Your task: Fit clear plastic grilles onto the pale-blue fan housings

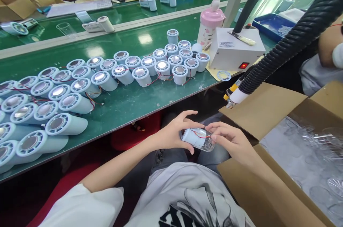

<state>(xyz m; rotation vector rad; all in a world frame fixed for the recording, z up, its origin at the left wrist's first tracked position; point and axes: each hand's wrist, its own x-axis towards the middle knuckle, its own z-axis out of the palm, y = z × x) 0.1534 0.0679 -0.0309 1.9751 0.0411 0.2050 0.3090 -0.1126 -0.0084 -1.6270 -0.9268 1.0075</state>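
Over my lap, both hands hold one pale blue cylindrical part (193, 137) with thin red wires running along it. My left hand (175, 132) wraps its left end, thumb underneath. The fingers of my right hand (232, 138) pinch a clear plastic piece (207, 144) at the part's right end. On the green bench (128, 104) in front of me lie several more pale blue parts (66, 125) with round metal faces, most with red wires trailing.
An open cardboard box (270, 109) with clear plastic pieces stands at my right. A black ribbed hose (292, 39) ends near a white unit (233, 50) with a red switch. A pink bottle (211, 20) stands behind. Other people work across the bench and at the far right.
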